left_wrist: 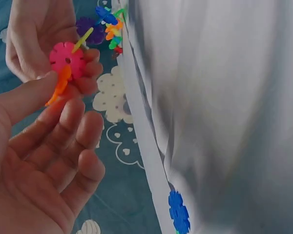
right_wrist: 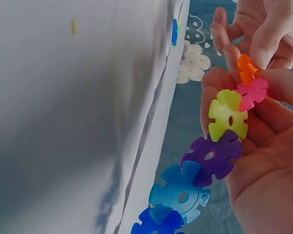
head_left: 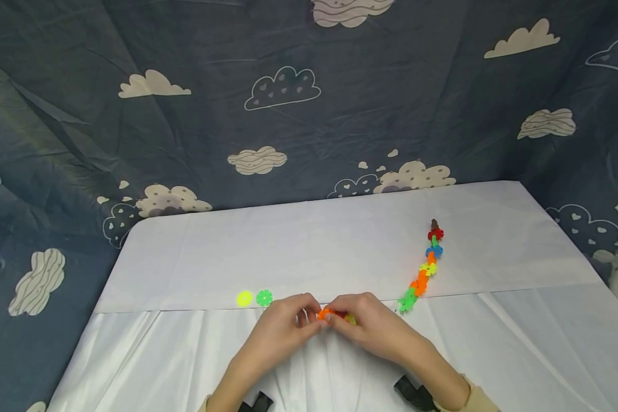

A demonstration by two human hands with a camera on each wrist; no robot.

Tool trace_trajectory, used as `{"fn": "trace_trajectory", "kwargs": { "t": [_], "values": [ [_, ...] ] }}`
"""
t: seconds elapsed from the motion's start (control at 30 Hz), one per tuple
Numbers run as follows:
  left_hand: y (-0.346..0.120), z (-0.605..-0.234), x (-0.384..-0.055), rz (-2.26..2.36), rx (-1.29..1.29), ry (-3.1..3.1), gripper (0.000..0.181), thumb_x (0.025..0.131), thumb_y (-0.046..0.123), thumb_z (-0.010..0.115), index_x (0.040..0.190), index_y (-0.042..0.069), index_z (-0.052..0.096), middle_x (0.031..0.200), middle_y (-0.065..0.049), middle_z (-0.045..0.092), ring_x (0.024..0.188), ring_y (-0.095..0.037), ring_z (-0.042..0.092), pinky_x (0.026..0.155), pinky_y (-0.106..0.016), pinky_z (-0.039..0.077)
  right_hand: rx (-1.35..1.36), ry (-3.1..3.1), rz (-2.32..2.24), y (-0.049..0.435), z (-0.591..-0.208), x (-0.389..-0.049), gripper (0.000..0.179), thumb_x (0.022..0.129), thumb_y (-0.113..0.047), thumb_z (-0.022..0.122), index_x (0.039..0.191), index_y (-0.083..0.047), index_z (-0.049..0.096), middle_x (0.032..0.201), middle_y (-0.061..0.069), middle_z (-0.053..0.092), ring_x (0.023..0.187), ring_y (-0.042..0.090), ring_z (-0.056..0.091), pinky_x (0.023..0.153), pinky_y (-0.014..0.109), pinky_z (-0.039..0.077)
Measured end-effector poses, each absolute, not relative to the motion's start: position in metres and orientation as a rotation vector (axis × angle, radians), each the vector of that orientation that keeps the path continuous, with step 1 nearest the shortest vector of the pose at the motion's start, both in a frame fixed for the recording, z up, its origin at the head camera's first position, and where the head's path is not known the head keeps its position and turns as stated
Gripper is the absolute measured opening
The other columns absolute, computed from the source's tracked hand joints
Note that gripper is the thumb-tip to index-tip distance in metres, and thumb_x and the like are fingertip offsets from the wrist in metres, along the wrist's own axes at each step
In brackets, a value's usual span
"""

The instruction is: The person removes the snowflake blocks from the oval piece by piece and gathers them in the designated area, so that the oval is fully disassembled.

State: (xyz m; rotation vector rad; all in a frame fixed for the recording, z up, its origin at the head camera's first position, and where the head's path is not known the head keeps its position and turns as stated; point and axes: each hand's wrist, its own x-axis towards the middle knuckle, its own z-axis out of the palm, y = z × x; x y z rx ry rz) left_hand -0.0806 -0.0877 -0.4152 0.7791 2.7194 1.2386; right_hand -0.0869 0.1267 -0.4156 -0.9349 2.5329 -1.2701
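Observation:
Both hands meet low in the middle of the white table (head_left: 340,246). My left hand (head_left: 293,323) pinches an orange disc (left_wrist: 58,87) between thumb and fingers, edge-on against a pink disc (left_wrist: 67,59). My right hand (head_left: 360,323) pinches that pink disc (right_wrist: 253,92), the end of a chain of notched plastic discs (head_left: 422,274). From the pink disc the chain runs through a yellow-green disc (right_wrist: 228,114), a purple one (right_wrist: 212,156) and a light blue one (right_wrist: 180,190). The rest trails away over the table to the right.
A yellow disc (head_left: 244,298) and a green disc (head_left: 264,297) lie loose left of the hands, along a fold in the cloth. A blue disc (left_wrist: 178,212) shows by that fold in the left wrist view. A dark cloud-print curtain (head_left: 288,114) closes the back and sides.

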Motion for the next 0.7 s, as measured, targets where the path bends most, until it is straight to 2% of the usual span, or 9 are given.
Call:
{"fn": "trace_trajectory", "kwargs": {
  "t": [0.1, 0.23, 0.33, 0.43, 0.57, 0.7],
  "values": [
    [-0.084, -0.416, -0.080, 1.178, 0.775, 2.765, 0.019, 0.085, 0.016, 0.077, 0.084, 0.022, 0.058, 0.072, 0.016, 0.053, 0.058, 0.000, 0.048, 0.051, -0.019, 0.041, -0.946, 2.521, -1.264, 0.125, -0.415, -0.085, 0.015, 0.100, -0.023, 0.059, 0.093, -0.021, 0.072, 0.083, -0.012, 0.066, 0.071, 0.002, 0.054, 0.066, 0.022, 0.047],
    [-0.082, -0.417, -0.078, 1.163, 0.791, 2.758, 0.021, 0.086, 0.016, 0.075, 0.079, 0.022, 0.056, 0.066, 0.014, 0.049, 0.055, -0.001, 0.043, 0.048, -0.019, 0.037, -0.930, 2.517, -1.260, 0.124, -0.415, -0.084, 0.023, 0.102, -0.030, 0.055, 0.111, -0.020, 0.073, 0.102, -0.016, 0.069, 0.089, 0.001, 0.062, 0.081, 0.027, 0.052],
    [-0.084, -0.418, -0.079, 1.208, 0.777, 2.704, 0.016, 0.091, 0.021, 0.071, 0.079, 0.022, 0.061, 0.069, 0.014, 0.052, 0.059, -0.003, 0.046, 0.052, -0.020, 0.040, -0.904, 2.545, -1.244, 0.124, -0.415, -0.084, 0.027, 0.103, -0.034, 0.052, 0.116, -0.020, 0.072, 0.109, -0.018, 0.067, 0.100, 0.002, 0.062, 0.089, 0.030, 0.051],
    [-0.087, -0.419, -0.081, 1.314, 0.677, 2.604, 0.014, 0.094, 0.027, 0.068, 0.082, 0.020, 0.069, 0.074, 0.010, 0.061, 0.063, -0.007, 0.052, 0.056, -0.023, 0.043, -0.874, 2.574, -1.239, 0.125, -0.414, -0.085, 0.030, 0.104, -0.037, 0.048, 0.116, -0.022, 0.071, 0.107, -0.020, 0.066, 0.101, 0.001, 0.062, 0.091, 0.031, 0.051],
    [-0.092, -0.418, -0.085, 1.529, 0.499, 2.403, 0.019, 0.096, 0.023, 0.065, 0.085, 0.010, 0.073, 0.073, -0.007, 0.067, 0.061, -0.021, 0.058, 0.052, -0.023, 0.042, -0.852, 2.592, -1.263, 0.129, -0.412, -0.086, 0.028, 0.104, -0.038, 0.049, 0.113, -0.023, 0.071, 0.105, -0.018, 0.066, 0.098, 0.001, 0.061, 0.090, 0.033, 0.051],
    [-0.095, -0.418, -0.088, 1.736, 0.379, 2.185, 0.023, 0.096, 0.017, 0.063, 0.085, -0.003, 0.068, 0.074, -0.019, 0.064, 0.059, -0.039, 0.052, 0.048, -0.023, 0.036, -0.895, 2.644, -1.231, 0.130, -0.411, -0.086, 0.018, 0.099, -0.033, 0.060, 0.112, -0.024, 0.070, 0.107, -0.018, 0.065, 0.099, 0.001, 0.060, 0.088, 0.033, 0.051]
  ]
}}
